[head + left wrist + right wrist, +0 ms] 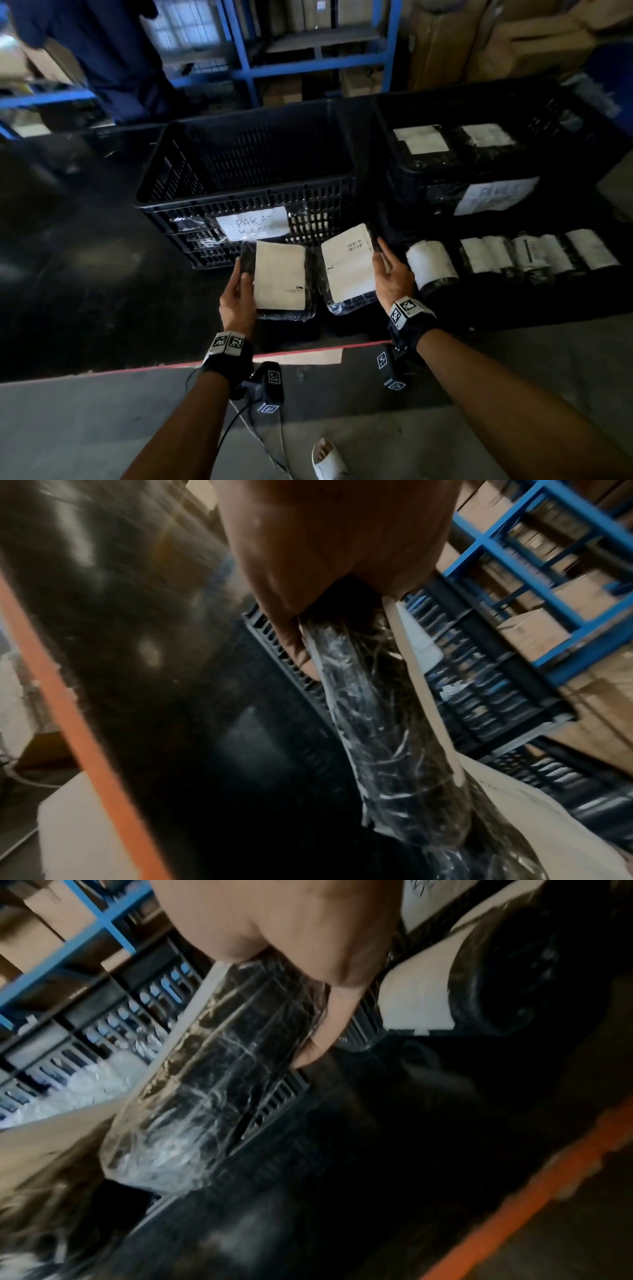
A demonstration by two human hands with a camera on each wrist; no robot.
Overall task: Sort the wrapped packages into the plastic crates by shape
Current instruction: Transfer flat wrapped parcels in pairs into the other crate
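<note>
My left hand (239,291) grips the left edge of a flat rectangular package (280,279), black wrap with a beige label; its wrapped edge (377,737) runs down the left wrist view. My right hand (388,270) grips the right edge of a second flat package (347,269), tilted up; its shiny wrapped side (212,1074) fills the right wrist view. Both packages are held just in front of the left black crate (250,202), which bears a paper sign and looks empty from here. The right black crate (479,185) holds two labelled packages (421,140).
A row of several cylindrical wrapped packages (513,255) lies on the black mat right of my hands. A red-edged mat border (239,359) runs near my feet. A person in dark blue (102,58) stands at back left by blue shelving (246,51).
</note>
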